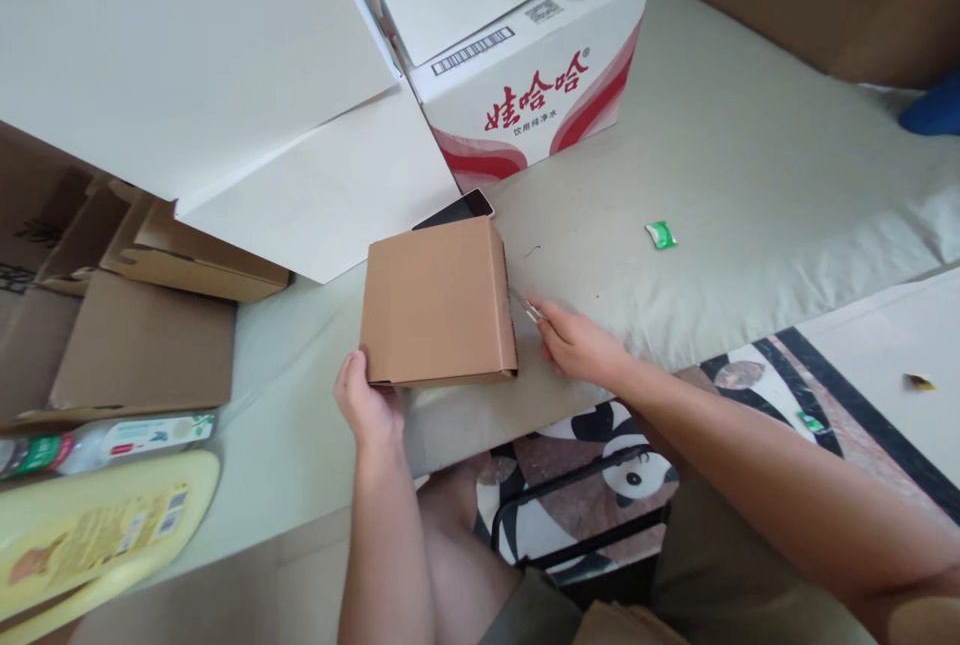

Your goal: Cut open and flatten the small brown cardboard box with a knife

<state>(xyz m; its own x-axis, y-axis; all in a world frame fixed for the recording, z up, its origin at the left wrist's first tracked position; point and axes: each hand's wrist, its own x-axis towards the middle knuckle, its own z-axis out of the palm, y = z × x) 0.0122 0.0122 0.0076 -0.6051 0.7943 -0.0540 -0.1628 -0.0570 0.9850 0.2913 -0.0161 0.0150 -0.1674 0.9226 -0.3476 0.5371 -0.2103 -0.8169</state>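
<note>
A brown cardboard box (435,305) stands on the pale green cloth surface in front of me, its flaps shut on the side facing up. My left hand (367,395) grips its near left corner, thumb on the edge and the other fingers hidden underneath. In my right hand (577,340) is a slim box cutter (534,311), its thin blade pointing at the box's right side. Whether the tip touches the cardboard I cannot tell. Behind the box, a dark phone-like object with a pale rim (457,209) is partly covered.
White cartons (315,165) and a red-and-white water carton (536,95) rise at the back. Brown cartons (150,345), a plastic bottle (82,445) and a yellow jug (112,530) lie at left. A green wrapper (661,235) rests to the right; a panda-print item (637,470) is below.
</note>
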